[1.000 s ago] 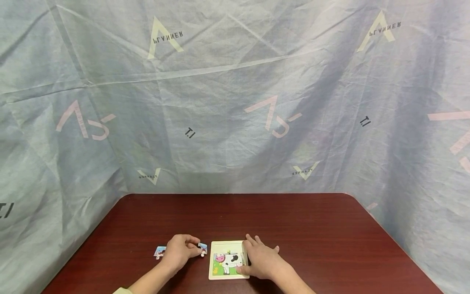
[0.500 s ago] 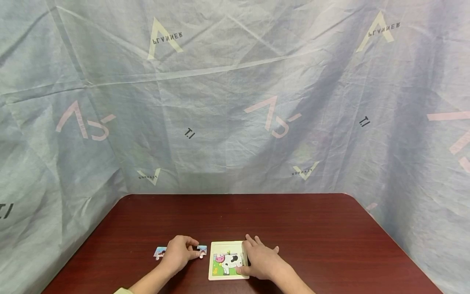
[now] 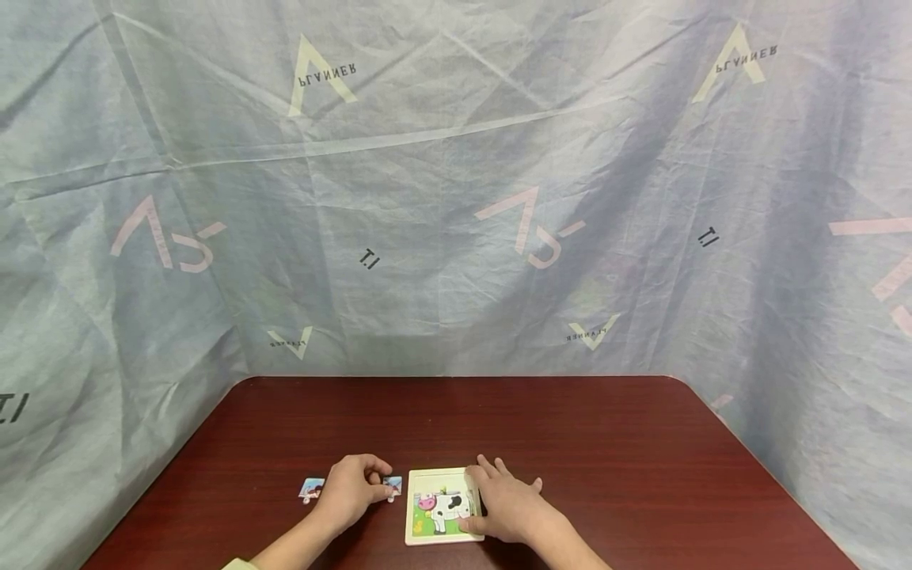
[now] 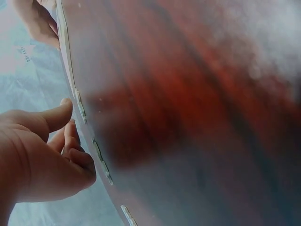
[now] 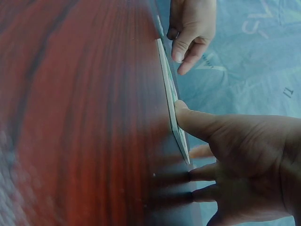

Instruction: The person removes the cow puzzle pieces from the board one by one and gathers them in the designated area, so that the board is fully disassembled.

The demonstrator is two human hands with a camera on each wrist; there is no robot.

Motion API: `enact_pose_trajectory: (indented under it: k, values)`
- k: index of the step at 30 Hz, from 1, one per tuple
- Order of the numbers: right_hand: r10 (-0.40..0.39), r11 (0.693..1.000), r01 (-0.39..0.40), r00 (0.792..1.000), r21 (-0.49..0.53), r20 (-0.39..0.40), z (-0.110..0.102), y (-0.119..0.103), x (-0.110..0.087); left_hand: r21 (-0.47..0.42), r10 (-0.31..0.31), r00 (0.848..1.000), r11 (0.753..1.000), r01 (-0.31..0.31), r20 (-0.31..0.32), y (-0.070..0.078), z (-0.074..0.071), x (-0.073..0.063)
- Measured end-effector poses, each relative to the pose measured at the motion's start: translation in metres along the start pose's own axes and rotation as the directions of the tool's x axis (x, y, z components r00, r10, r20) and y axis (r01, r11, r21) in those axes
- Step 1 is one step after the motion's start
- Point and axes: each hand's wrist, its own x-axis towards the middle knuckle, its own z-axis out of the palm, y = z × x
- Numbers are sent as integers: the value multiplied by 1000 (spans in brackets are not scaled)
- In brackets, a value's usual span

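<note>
A square puzzle board [image 3: 409, 507] with a pale frame and a cow picture lies on the table. My right hand [image 3: 513, 507] rests at its right edge, thumb on the board and the other fingers spread out straight. Left of the board, a blue puzzle piece [image 3: 393, 485] lies flat at the fingertips of my left hand [image 3: 347, 492]. The left wrist view has this hand's thumb and fingers apart, nothing between them. A second puzzle piece [image 3: 310, 488] lies further left. Below the hand in the left wrist view is another piece [image 4: 102, 161], hidden in the head view.
The dark red tabletop [image 3: 456, 419] stretches back and to both sides. A grey printed cloth [image 3: 442, 198] hangs behind it and at both sides.
The piece at my left fingertips was tilted up in the fingers; it now lies flat and the fingers have loosened from it. My right hand has stayed on the board.
</note>
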Motion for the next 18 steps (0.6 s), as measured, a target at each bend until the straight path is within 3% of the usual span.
enact_pose_trajectory:
  k: [7, 11, 18]
  values:
    - [-88, 996, 88, 995, 7, 38, 16, 21, 12, -47, 21, 999, 999, -19, 29, 1, 2, -1]
    - [-114, 993, 114, 993, 8, 19, 29, 32, 18, -54, 47, 998, 998, -45, 38, 2, 4, -1]
    - [-112, 994, 111, 992, 15, 60, 16, 20, 12, -74, 79, 991, 995, -72, 104, 6, 8, -2]
